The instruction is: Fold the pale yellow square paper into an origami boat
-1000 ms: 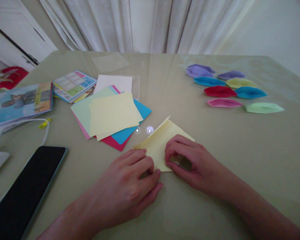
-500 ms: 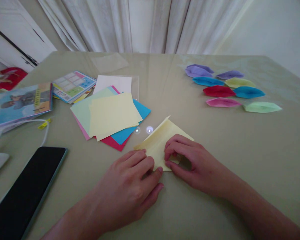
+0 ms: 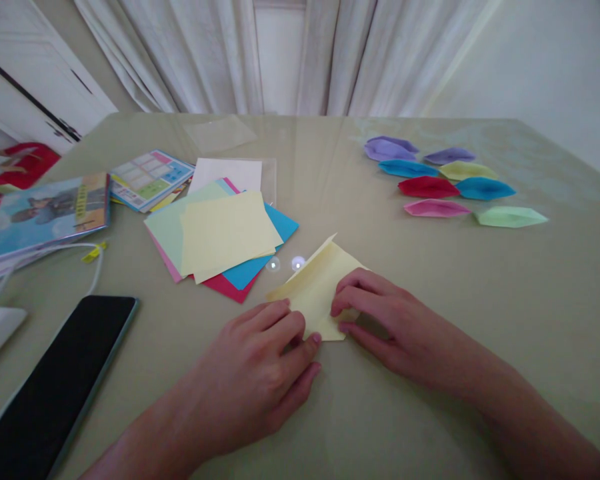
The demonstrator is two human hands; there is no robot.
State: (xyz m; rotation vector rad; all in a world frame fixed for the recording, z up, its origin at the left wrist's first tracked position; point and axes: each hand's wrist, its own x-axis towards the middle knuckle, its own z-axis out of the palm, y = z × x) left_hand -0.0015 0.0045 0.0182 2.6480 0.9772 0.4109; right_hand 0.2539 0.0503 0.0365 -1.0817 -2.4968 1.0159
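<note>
A pale yellow sheet of origami paper (image 3: 316, 283) lies on the table in front of me, its upper left edge folded up and a small fold at its lower right. My left hand (image 3: 267, 367) presses the paper's lower left corner, fingers curled and thumb at the bottom edge. At the lower right edge, my right hand (image 3: 385, 320) has fingertips and thumb closed on the paper's folded corner. To the upper left of the hands is a fanned stack of coloured paper (image 3: 227, 230), pale yellow on top.
Several folded paper boats (image 3: 427, 187) in purple, blue, red, pink, yellow and green stand in rows at the right. A black phone (image 3: 65, 380), a white cable (image 3: 99, 267) and a booklet (image 3: 40, 212) occupy the left side. Behind the stack lies a patterned card pack (image 3: 153, 179).
My right hand's thumb and fingers have shifted slightly right along the paper's lower corner. The left hand stays on the paper. The whole view has moved a little.
</note>
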